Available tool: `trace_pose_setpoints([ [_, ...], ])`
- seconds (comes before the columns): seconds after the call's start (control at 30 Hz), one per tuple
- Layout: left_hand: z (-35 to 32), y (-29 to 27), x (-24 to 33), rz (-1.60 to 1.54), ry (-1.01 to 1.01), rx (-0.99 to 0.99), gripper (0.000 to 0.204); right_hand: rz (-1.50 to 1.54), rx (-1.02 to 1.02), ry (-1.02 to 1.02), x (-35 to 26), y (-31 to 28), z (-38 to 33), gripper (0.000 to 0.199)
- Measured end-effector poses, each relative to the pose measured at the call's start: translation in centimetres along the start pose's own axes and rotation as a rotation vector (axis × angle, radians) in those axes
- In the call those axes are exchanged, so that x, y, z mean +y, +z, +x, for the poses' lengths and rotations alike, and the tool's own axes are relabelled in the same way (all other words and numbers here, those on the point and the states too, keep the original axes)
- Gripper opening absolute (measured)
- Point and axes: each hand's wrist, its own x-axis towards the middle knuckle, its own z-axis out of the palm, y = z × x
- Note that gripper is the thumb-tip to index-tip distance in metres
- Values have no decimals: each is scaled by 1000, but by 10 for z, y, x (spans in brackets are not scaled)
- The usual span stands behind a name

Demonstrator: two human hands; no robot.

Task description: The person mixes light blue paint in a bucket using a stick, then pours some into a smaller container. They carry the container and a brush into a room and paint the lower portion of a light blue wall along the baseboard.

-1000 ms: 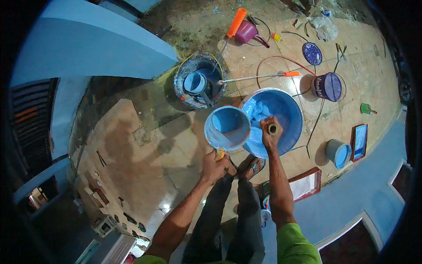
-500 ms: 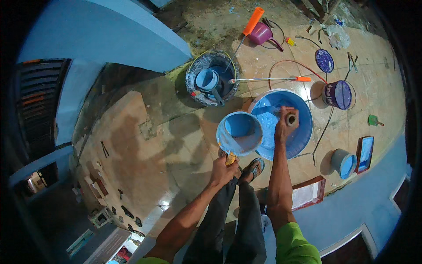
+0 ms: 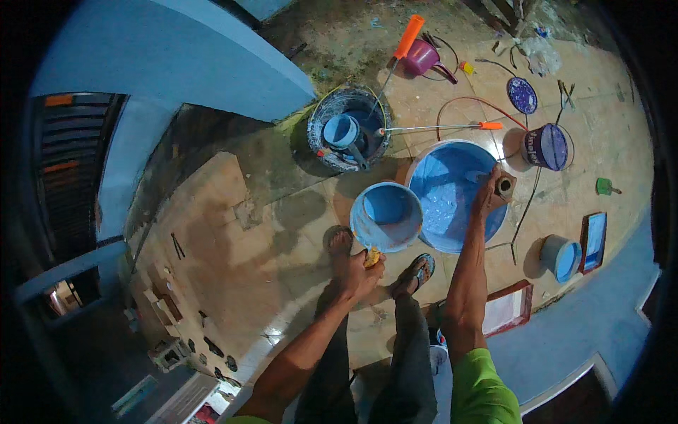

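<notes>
My left hand is closed round the yellow-orange handle of a paint-smeared blue dipper. Some blue paint lies inside the dipper, which hangs by the left rim of a wide blue tub. Wet light-blue paint covers the tub's bottom. At the tub's right side, my right hand grips a brown stick, seen nearly end-on with a dark hollow at its top. Its lower end is hidden by the hand and arm.
A paint-crusted bucket with a small blue pot stands beyond the dipper. A long-handled roller lies behind the tub. To the right are a purple paint pail, a blue-filled pail and a green-handled brush.
My right hand has moved from the tub's middle to its right side with the stick. My left foot has stepped out to the left. The dipper stays by the tub's left rim.
</notes>
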Motion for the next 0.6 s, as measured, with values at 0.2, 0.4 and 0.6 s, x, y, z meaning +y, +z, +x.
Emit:
trace_pose_setpoints([
  [0.2, 16, -35, 19, 70, -61, -99, 15, 29, -307, 92, -47, 27, -74, 21],
  [0.4, 46, -87, 49, 166, 70, -251, 16, -88, -445, 75, -34, -34, -99, 19],
  [0.6, 71, -121, 60, -28, -45, -398, 17, -201, 41, -29, -40, -20, -72, 20],
])
